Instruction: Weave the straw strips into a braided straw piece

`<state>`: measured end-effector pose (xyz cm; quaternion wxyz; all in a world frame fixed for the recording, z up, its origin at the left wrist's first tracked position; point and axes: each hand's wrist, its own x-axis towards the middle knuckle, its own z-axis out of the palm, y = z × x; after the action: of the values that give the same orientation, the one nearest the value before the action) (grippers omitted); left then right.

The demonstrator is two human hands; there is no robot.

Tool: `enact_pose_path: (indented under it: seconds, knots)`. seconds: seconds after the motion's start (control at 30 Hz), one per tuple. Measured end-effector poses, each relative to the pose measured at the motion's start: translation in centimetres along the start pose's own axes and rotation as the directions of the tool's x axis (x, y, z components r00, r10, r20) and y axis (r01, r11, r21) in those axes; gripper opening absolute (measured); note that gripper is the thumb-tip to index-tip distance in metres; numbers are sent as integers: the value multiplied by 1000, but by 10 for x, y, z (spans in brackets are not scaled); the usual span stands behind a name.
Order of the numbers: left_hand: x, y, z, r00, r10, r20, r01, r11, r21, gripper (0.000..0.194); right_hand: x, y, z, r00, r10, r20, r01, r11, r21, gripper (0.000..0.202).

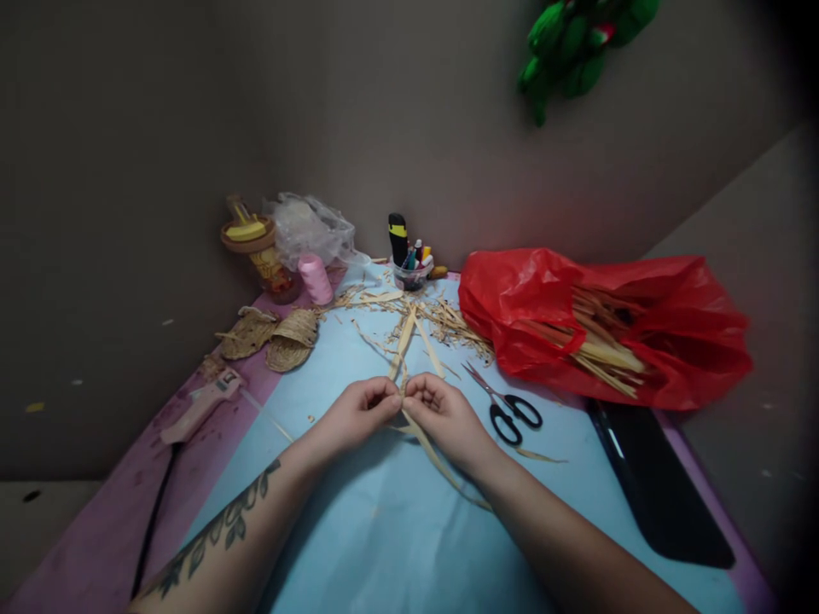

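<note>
Both hands meet over the blue cloth (358,512), their fingertips almost touching. My left hand (363,413) pinches a narrow braid of straw (403,375) between thumb and forefinger. From the other side, my right hand (441,416) pinches the same braid, its fingers curled. A loose pale strip (441,465) trails from the fingers under my right wrist. Beyond the hands lie flat pale strips (402,345) that meet in a point at the far end. Black-handled scissors (505,409) rest partly open to the right of my right hand.
At the right are a red plastic bag (525,298) of dry stalks and a dark flat object (665,486). Straw scraps (457,324) and a pen cup (410,275) sit behind. Leftward are woven slippers (291,341), pink thread (316,279), a cup (269,269) and a glue gun (205,405).
</note>
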<state>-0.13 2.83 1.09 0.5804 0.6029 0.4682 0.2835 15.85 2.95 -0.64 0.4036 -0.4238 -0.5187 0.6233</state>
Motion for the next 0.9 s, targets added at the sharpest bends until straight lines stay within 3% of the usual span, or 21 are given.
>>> enact_pose_path:
  seconds: [0.13,0.3,0.43,0.5,0.6,0.67,0.77,0.83,0.9]
  knots:
    - [-1,4,5,996,50,-73,-40,991,128,28,0,-5,-1,999,38,22,-39,998,50,17]
    - [-1,6,1,995,68,-77,-54,984,167,26,2,-11,-9,990,120,71,-127,987,101,26]
    - [-2,7,-1,993,94,-74,-77,975,206,24,2,-19,-14,992,123,39,-125,991,55,23]
    - [-2,7,0,987,114,-109,-87,969,232,22,-2,-25,-11,998,64,-23,-65,997,-30,20]
    - [-3,7,5,971,150,-187,-96,959,268,19,-15,-27,-1,981,-142,-136,95,948,-303,17]
    - [-3,6,8,963,154,-220,-95,961,260,18,-24,-22,7,941,-314,-126,208,830,-517,14]
    - [-2,3,13,974,77,-212,-51,991,123,18,-32,-8,17,821,-565,82,432,519,-738,11]
    - [-1,2,14,983,-10,-182,7,1000,-19,19,-33,-1,22,720,-646,254,538,289,-792,18]
    - [0,2,15,985,-77,-155,56,989,-140,21,-32,3,27,660,-658,361,569,125,-813,25]
